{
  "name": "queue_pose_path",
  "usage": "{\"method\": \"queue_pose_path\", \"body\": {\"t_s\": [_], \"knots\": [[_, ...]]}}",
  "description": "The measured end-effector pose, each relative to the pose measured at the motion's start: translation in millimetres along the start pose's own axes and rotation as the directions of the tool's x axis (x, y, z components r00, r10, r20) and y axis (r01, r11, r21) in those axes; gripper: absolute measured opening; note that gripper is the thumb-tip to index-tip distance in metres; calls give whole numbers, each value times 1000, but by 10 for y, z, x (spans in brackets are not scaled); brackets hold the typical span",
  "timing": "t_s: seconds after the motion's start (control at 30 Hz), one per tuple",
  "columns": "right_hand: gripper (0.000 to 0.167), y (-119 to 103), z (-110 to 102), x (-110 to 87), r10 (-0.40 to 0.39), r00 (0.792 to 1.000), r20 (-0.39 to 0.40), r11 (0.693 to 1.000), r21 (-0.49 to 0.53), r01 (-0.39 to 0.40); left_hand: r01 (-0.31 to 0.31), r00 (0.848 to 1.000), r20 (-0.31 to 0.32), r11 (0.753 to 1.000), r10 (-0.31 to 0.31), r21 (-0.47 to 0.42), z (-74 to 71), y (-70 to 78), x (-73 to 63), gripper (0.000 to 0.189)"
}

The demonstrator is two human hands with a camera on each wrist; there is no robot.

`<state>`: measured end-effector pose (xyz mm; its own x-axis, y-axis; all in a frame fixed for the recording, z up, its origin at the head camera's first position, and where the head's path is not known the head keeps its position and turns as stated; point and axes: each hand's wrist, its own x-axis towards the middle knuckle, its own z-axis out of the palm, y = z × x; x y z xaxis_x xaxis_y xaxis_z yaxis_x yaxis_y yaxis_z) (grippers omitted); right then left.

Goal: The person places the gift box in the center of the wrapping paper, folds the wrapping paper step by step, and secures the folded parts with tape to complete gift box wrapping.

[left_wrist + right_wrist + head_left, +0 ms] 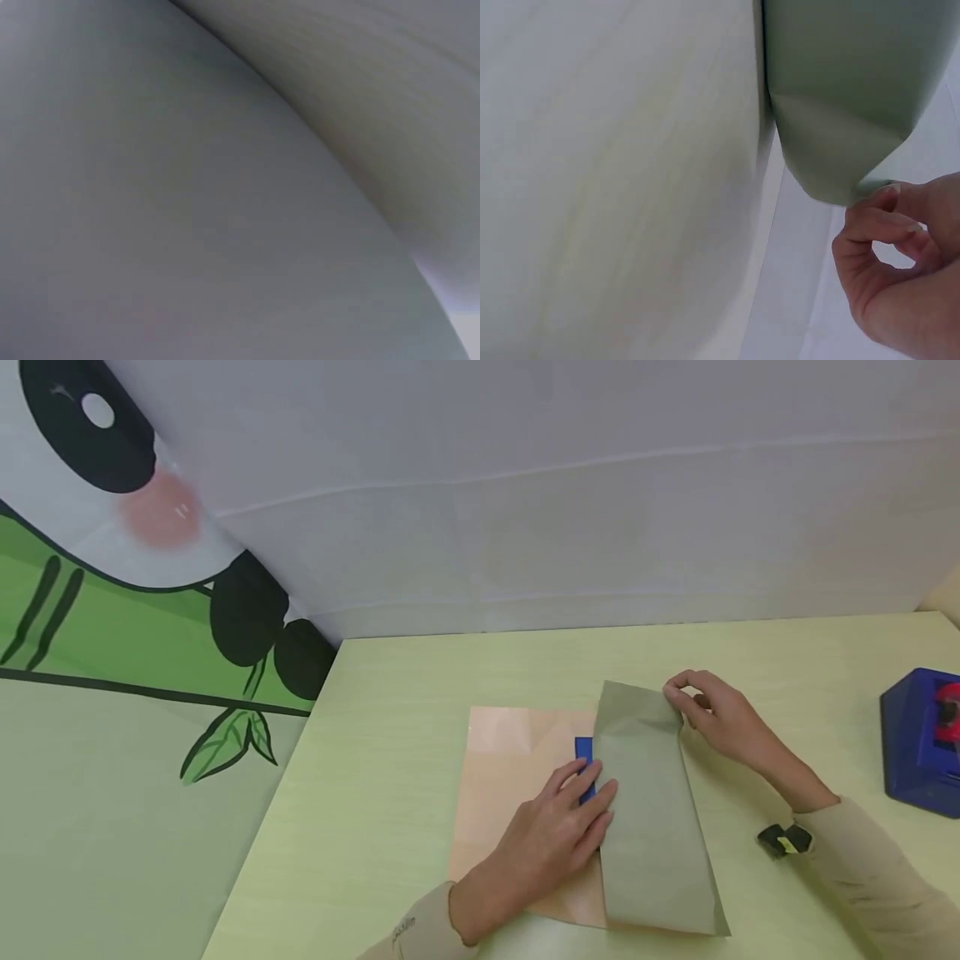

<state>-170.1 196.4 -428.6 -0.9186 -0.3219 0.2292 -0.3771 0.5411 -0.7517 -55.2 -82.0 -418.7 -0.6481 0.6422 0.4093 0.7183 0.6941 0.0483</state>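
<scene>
On the pale wood-grain table [360, 793], the right hand [723, 718] pinched the upper corner of the grey-green paper sheet [652, 827], while the left hand [551, 835], fingers spread, crossed its left edge, where even pressure appeared advisable.

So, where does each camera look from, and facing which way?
Head: on the head, facing forward and down at the table; left hand, right hand and sleeves show.
Left wrist: on that wrist, facing a blurred grey surface; no hand recognisable.
Right wrist: on that wrist, facing the right hand pinching green paper.
Head and right wrist share that hand and paper.
</scene>
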Motion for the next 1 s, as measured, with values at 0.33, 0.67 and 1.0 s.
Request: {"method": "queue_pose_path", "body": {"t_s": [0.33,0.67,1.0], "knots": [[29,28,-134,175,28,985,168,994,104,-46,-3,1000,5,999,3,43,25,16,53,30],[35,44,-194,271,31,958,283,987,140,-74,-1,1000,26,999,0,53,38,24,91,30],[44,67,-215,293,86,934,347,984,116,-134,-18,1000,7,998,18,55,40,17,62,29]]}}
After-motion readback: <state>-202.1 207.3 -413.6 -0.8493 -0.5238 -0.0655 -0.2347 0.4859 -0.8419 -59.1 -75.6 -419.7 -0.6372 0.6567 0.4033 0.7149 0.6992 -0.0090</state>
